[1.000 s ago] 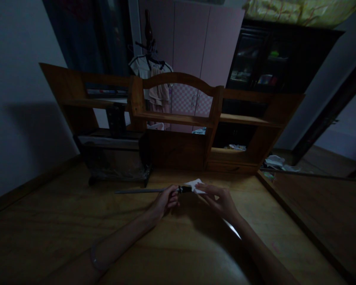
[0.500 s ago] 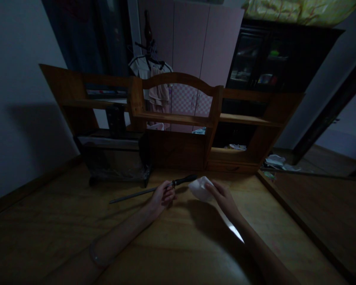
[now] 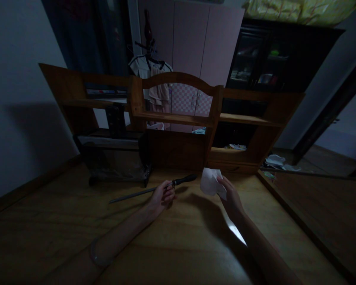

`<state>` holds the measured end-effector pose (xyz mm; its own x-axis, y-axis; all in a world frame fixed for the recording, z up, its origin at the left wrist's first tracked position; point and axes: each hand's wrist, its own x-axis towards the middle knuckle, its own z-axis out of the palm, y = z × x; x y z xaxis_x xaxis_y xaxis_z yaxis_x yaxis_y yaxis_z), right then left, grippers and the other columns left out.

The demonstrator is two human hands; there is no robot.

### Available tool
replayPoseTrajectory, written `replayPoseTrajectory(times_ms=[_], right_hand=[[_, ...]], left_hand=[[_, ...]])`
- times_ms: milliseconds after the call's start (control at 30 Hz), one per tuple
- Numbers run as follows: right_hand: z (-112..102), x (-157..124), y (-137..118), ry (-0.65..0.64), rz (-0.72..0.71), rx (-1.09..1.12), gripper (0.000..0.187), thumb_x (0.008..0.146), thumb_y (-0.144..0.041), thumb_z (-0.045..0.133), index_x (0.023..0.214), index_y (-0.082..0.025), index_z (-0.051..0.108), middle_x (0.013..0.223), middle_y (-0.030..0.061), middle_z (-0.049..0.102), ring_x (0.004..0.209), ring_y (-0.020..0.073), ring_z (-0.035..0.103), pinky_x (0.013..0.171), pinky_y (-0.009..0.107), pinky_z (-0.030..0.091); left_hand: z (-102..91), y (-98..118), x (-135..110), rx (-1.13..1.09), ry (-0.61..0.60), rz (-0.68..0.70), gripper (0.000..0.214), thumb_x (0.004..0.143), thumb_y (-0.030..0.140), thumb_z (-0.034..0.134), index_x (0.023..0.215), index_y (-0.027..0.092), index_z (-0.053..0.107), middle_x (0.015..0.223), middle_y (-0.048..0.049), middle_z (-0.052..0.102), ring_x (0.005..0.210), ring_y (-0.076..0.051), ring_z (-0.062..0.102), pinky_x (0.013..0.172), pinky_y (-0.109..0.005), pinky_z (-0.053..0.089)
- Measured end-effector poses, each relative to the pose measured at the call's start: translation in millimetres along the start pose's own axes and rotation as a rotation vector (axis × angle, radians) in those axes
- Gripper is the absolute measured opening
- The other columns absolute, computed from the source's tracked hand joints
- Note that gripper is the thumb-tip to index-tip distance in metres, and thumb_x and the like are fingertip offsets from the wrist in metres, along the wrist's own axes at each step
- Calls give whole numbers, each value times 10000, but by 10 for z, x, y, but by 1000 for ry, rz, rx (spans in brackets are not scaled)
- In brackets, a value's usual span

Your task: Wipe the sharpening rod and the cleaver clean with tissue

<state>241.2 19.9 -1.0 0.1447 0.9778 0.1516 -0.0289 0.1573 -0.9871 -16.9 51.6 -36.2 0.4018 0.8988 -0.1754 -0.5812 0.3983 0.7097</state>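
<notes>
My left hand (image 3: pixel 163 194) is closed around the metal rod of a honing steel (image 3: pixel 130 195), just below its guard. The rod points left, and its black handle (image 3: pixel 186 179) sticks out to the right. In my right hand (image 3: pixel 230 194) a white tissue (image 3: pixel 210 182) is pinched between thumb and fingers, its loose part hanging toward the left. A small gap separates the tissue from the handle's end. Both hands are above the wooden tabletop (image 3: pixel 172 241), where their shadows fall.
A wooden shelf unit (image 3: pixel 178 118) stands along the back of the table. On the left, a black-framed box-like object (image 3: pixel 115 158) rests before it. A white wall (image 3: pixel 20 103) bounds the left side, and a raised wooden edge (image 3: pixel 296 221) runs along the right.
My right hand has moved right and slightly up with the tissue, away from the handle's end; the tissue hangs more open. My left hand and the honing steel stay put.
</notes>
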Motion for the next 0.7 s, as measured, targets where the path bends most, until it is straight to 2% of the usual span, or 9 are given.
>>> replayPoseTrajectory(times_ms=[133, 267, 367, 533, 700], right_hand=[[18, -14, -54, -29, -5, 50, 322, 822, -471, 528, 1014, -225, 608, 981, 40, 661, 793, 215, 601, 595, 250, 439], [28, -19, -107, 7, -18, 18, 323, 803, -482, 523, 975, -226, 617, 939, 56, 662, 782, 232, 600, 609, 292, 454], [5, -39, -116, 33, -39, -8, 308, 774, -456, 554, 985, -240, 612, 986, 70, 655, 861, 260, 600, 645, 320, 472], [-49, -76, -33, 68, -210, -155, 440, 646, -326, 680, 1070, -260, 582, 1134, 79, 615, 1015, 290, 569, 779, 376, 497], [-134, -8, 116, 69, -161, -155, 540, 622, -306, 710, 1139, -242, 565, 1122, 94, 629, 1041, 320, 578, 850, 444, 496]], left_hand=[[-3, -13, 13, -3, -5, 5, 349, 827, 335, 510, 568, 199, 320, 420, 111, 245, 285, -21, 172, 338, -136, 254], [20, -9, 0, -1, -17, -6, 358, 851, 325, 488, 561, 197, 322, 407, 116, 246, 280, -20, 186, 424, -154, 376], [31, -3, -17, -17, -11, -4, 358, 860, 311, 475, 552, 197, 330, 397, 115, 256, 276, -20, 192, 480, -170, 420], [25, -2, -21, 0, -4, 4, 362, 845, 344, 510, 556, 200, 347, 392, 122, 258, 275, -23, 197, 540, -198, 453], [33, -4, -18, 41, 1, 1, 380, 830, 368, 532, 544, 206, 340, 378, 124, 243, 275, -28, 189, 570, -214, 470]])
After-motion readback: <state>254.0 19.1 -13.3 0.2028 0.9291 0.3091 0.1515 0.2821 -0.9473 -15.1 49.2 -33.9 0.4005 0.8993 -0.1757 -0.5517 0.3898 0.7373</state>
